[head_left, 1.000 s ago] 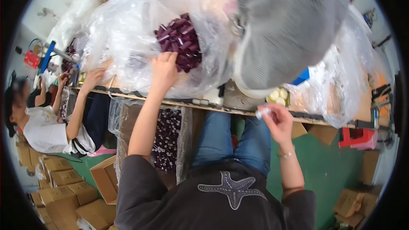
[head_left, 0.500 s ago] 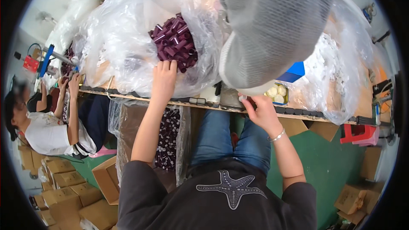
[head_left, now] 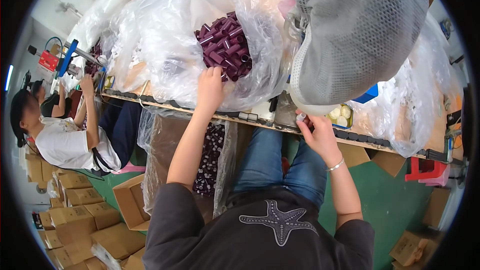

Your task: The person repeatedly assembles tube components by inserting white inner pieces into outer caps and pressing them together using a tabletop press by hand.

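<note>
My left hand (head_left: 212,90) rests at the near edge of a pile of short, glossy dark purple tubes (head_left: 227,47) lying on clear plastic sheeting. Its fingers are bent against the pile; whatever is in them is hidden. At the table's front edge, my right hand (head_left: 320,135) pinches a small pale cylindrical piece (head_left: 300,117) between thumb and fingers. Just right of that hand sits a small tray of round cream-coloured pieces (head_left: 341,115). A large grey mesh-textured fabric thing (head_left: 360,35) hangs close in front and hides part of the table.
Below the table, a plastic-lined box (head_left: 210,157) holds many small dark and white pieces. A blue container (head_left: 367,94) and white pieces in plastic (head_left: 400,105) lie to the right. Another person (head_left: 67,135) works at left, near cardboard boxes (head_left: 75,220). A red stool (head_left: 420,169) stands right.
The whole view has shifted, moving the table and hands rightward in the picture. The pale piece in my right hand now shows more clearly. My left hand stays at the pile.
</note>
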### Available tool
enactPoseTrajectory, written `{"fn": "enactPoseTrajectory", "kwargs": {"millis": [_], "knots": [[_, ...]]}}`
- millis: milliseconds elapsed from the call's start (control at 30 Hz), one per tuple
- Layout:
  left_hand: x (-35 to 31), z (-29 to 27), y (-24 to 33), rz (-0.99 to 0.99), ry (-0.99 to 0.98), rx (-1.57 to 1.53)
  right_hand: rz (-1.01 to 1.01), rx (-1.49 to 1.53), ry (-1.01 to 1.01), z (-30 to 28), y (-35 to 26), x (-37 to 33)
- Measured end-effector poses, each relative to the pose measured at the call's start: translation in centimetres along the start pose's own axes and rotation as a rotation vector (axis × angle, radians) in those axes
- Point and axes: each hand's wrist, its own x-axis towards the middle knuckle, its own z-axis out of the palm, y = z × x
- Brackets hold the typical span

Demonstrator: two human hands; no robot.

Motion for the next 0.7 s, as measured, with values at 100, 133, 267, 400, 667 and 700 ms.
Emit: {"fn": "enactPoseTrajectory", "kwargs": {"millis": [100,133,267,400,667,700], "knots": [[-1.0,-0.4,-1.2,-0.112,0.035,-0.223,0.009,0.036,0.031,-0.7,-1.0,-0.2],[-1.7,-0.5,-1.2,-0.114,0.036,-0.221,-0.021,0.028,0.081,-1.0,-1.4,-0.4],[-2.7,-4.7,4.1,-0.168,0.171,-0.820,0.061,0.128,0.157,-2.2,-1.9,-2.0],[-4.1,-5.1,8.9,-0.124,0.122,-1.173,0.082,0.138,0.159,-2.9,-1.8,-3.8],[-4.3,-1.1,17.8,-0.134,0.032,-1.443,0.149,0.121,0.334,-6.5,1.2,-6.8],[-4.3,-0.2,18.5,-0.130,0.064,-1.320,0.167,0.120,0.370,-7.1,1.6,-7.3]]}}
